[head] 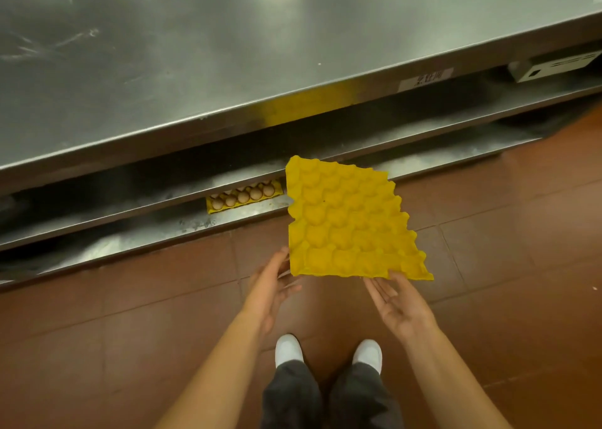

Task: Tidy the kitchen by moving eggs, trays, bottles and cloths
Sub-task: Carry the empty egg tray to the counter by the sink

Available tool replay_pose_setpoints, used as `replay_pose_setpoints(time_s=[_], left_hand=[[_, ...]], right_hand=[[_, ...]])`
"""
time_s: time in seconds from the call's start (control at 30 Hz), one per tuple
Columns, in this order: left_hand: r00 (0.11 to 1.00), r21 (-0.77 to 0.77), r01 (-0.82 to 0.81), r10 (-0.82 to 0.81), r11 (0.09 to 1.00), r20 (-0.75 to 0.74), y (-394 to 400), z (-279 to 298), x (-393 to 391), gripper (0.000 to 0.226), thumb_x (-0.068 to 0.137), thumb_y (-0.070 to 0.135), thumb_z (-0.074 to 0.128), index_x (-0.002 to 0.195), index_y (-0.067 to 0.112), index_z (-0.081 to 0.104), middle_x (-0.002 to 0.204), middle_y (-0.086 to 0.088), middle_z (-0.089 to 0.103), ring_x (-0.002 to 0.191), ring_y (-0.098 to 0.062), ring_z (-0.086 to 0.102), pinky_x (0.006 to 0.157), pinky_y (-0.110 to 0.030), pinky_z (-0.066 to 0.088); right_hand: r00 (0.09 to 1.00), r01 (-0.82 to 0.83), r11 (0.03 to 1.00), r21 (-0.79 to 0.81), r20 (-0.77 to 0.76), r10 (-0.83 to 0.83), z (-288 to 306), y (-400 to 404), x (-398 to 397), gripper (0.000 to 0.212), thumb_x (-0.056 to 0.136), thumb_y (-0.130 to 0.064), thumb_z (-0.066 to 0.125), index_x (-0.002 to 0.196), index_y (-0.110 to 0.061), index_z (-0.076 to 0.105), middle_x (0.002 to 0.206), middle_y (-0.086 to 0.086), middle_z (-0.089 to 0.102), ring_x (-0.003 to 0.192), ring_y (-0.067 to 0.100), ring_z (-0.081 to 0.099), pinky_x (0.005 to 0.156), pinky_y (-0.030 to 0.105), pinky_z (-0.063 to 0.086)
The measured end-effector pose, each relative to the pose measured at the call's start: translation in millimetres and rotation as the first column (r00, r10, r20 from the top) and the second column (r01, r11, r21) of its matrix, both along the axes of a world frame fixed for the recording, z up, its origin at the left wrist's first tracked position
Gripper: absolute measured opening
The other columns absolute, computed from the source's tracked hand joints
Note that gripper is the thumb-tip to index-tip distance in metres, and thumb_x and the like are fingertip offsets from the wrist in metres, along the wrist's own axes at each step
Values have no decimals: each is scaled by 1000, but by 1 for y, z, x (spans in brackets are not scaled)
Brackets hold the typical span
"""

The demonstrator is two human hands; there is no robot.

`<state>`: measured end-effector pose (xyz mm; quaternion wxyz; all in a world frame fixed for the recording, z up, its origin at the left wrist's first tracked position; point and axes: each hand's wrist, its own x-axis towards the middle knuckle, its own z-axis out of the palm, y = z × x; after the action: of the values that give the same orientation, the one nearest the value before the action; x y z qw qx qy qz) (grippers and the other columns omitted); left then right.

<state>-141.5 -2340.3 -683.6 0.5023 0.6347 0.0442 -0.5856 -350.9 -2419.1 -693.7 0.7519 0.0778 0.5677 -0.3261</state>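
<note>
Empty yellow egg tray [350, 225] held out in front of the steel table [195, 70].

The left hand [272, 290] touches the tray's near left corner with straight fingers, and the right hand [399, 308] lies palm up, fingers wide, under its near edge. A second tray with brown eggs [244, 195] sits on the table's lower shelf [146, 213], just left of the held tray.

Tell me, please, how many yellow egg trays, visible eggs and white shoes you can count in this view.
Yellow egg trays: 2, the empty tray at the left hand and right hand, and the filled tray on the shelf.
Visible eggs: about 9; the rest are hidden under the table.
White shoes: 2.
Total: about 13.
</note>
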Motion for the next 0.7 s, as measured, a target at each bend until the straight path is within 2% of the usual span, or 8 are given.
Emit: replay_pose_setpoints(time_s=[0.13, 0.23, 0.4, 0.53, 0.63, 0.7], left_hand=[[999, 31, 8, -9, 999, 40, 3, -45, -7, 25, 94, 32, 66, 112, 14, 68, 109, -6, 77, 97, -20, 74, 81, -37, 56], [998, 48, 36, -38, 998, 52, -1, -79, -11, 20, 92, 28, 70, 103, 11, 66, 107, -13, 75, 89, -19, 72, 73, -33, 58], [985, 70, 91, -100, 993, 138, -17, -142, -9, 38, 89, 28, 74, 120, 9, 64, 114, -14, 73, 91, -21, 71, 66, -30, 58], [980, 70, 89, -100, 994, 170, -37, -189, 0, 35, 89, 24, 75, 118, 8, 63, 116, -18, 71, 86, -20, 69, 63, -29, 57], [976, 64, 90, -101, 994, 191, -55, -220, 7, 34, 88, 24, 75, 117, 10, 63, 111, -16, 73, 81, -18, 69, 65, -31, 57], [975, 47, 75, -83, 996, 204, -66, -237, 13, 32, 88, 23, 75, 116, 10, 63, 104, -12, 74, 76, -15, 70, 66, -33, 58]], right_hand=[[998, -34, 999, -21, -52, 32, -45, -4, -7, 14, 102, -10, 49, 111, -9, 59, 119, 23, 62, 121, 34, 57, 70, 39, 61], [993, -87, 995, -58, -88, 82, -76, -9, -11, 12, 102, -10, 50, 110, -11, 58, 117, 21, 64, 119, 32, 59, 70, 37, 61], [986, -144, 981, -132, -109, 130, -130, -33, -7, 13, 103, -10, 49, 110, -12, 59, 123, 22, 63, 120, 34, 59, 76, 35, 61], [982, -169, 969, -181, -116, 149, -165, -55, 0, 14, 102, -9, 50, 113, -14, 57, 122, 21, 64, 118, 34, 61, 83, 38, 60], [983, -167, 967, -194, -106, 148, -195, -74, 6, 15, 101, -8, 50, 114, -13, 57, 122, 22, 63, 116, 34, 61, 79, 37, 61], [986, -154, 967, -202, -89, 138, -215, -85, 12, 25, 101, -7, 51, 125, -9, 53, 120, 23, 63, 114, 33, 62, 74, 37, 62]])
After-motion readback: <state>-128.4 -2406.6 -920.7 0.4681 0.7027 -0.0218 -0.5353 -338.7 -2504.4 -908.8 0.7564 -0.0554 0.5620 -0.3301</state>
